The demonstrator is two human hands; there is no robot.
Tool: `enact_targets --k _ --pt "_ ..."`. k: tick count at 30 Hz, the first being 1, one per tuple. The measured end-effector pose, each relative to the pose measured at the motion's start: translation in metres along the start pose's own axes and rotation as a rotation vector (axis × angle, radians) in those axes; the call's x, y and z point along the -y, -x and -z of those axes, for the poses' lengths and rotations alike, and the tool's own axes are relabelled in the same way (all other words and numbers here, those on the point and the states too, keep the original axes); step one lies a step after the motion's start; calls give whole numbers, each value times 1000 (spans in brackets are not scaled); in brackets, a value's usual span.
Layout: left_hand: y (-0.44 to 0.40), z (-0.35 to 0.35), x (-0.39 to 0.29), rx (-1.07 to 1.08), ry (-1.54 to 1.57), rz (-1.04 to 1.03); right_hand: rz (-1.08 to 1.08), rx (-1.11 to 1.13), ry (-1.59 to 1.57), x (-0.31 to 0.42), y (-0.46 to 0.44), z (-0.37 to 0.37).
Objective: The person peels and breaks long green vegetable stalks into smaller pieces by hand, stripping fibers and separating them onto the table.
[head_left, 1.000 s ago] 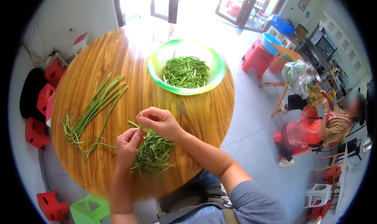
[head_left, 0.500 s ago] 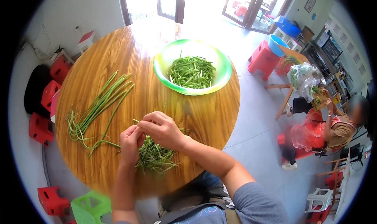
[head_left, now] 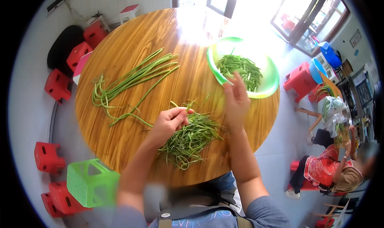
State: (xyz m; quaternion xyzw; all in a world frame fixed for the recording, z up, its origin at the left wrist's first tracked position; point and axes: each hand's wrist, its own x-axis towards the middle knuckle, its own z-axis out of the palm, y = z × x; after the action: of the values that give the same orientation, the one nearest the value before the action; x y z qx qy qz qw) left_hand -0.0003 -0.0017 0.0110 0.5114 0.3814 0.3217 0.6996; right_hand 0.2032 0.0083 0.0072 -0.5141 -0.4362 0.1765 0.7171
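Note:
My left hand (head_left: pixel 171 125) is closed in a pinch on a short length of green garlic scape (head_left: pixel 187 109), above a loose pile of thin green tips and trimmings (head_left: pixel 190 142). My right hand (head_left: pixel 237 102) is raised at the near rim of a green-and-white bowl (head_left: pixel 273 86), blurred by motion, its fingers stretched out and nothing visible in them. Many short cut pieces of scape (head_left: pixel 242 70) lie in the bowl. To the left, a bundle of long whole garlic scapes (head_left: pixel 136 77) rests on the table, curled ends toward the left.
The round wooden table (head_left: pixel 120 36) fills the middle. Red stools (head_left: pixel 59 85) and a green stool (head_left: pixel 93 183) stand around its left side. At the right, another person (head_left: pixel 328 166) sits by a small table with greens and a plastic bag (head_left: pixel 333 114).
My right hand has parted from the left and moved up and right to the bowl. My left hand still pinches a scape. The camera view has turned, shifting the table and bowl.

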Motion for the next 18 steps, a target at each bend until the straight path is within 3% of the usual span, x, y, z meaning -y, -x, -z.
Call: enact_targets --k 4,8,12,16,18 --pt "4 -3 -9 15 -1 26 7 -85 -134 11 3 -11" --pt "2 -4 -5 -32 -40 7 -251 411 -27 9 19 -9" --pt "-4 0 6 6 -61 -32 -387 614 -259 8 31 -18" --pt "-6 1 10 12 -47 -55 43 548 65 3 31 -16" --pt "-8 1 12 7 123 -32 327 513 196 11 34 -19"
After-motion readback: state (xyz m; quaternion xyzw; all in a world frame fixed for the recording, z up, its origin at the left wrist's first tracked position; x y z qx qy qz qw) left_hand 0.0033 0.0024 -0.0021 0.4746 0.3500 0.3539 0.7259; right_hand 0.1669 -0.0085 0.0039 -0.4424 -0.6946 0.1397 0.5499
